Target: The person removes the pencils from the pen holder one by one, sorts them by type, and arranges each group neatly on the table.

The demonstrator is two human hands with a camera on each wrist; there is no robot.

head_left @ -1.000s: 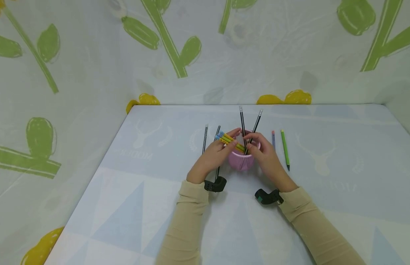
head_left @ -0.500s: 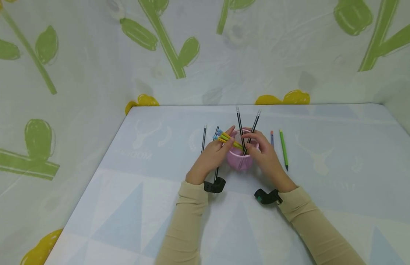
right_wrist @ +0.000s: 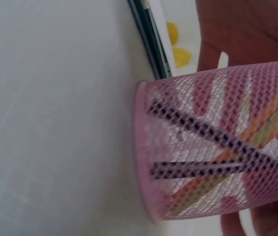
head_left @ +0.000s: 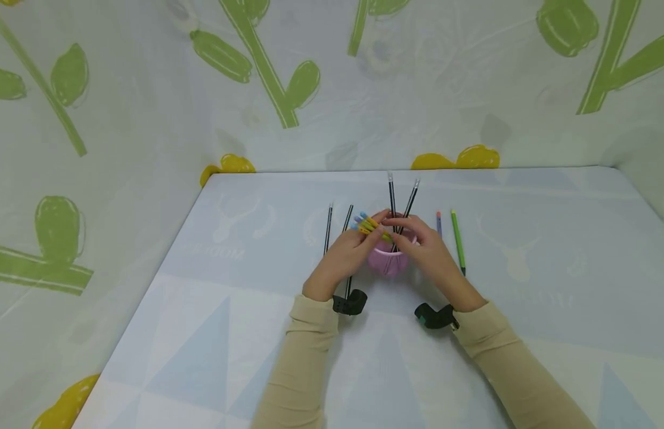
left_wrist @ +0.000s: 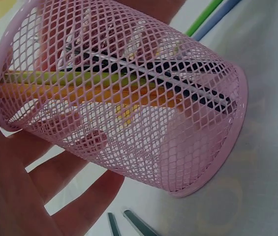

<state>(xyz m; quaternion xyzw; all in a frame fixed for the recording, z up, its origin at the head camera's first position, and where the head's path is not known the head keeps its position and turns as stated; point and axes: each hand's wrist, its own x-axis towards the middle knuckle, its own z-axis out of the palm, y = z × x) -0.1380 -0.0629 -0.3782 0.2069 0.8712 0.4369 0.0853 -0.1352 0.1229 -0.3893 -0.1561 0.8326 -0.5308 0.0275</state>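
Observation:
A pink mesh pencil cup (head_left: pixel 387 263) stands between both hands in the head view. Several yellow pencils (head_left: pixel 369 225) with blue ends lean over its left rim, their lower parts inside the mesh. My left hand (head_left: pixel 343 255) holds them under its thumb, fingers lying along the cup's side in the left wrist view. From the right, my right hand (head_left: pixel 434 257) curls its fingers around the cup near the rim, fingertips close to the yellow pencils. Two black striped pencils (head_left: pixel 392 193) stick up from the cup and cross inside it (right_wrist: pixel 202 130). The exact finger contact at the rim is partly hidden.
Two black pencils (head_left: pixel 329 226) lie left of the cup, partly behind the left hand and wrist. A green pencil (head_left: pixel 458 241) and a shorter blue one (head_left: pixel 438 221) lie to the right. The pale patterned table (head_left: pixel 525 286) meets a curtain (head_left: pixel 385 107) behind.
My right hand's fingertips have shifted left, towards the yellow pencils. The yellow pencils' blue ends have shifted slightly and fanned differently. The upright black pencils have tilted a little.

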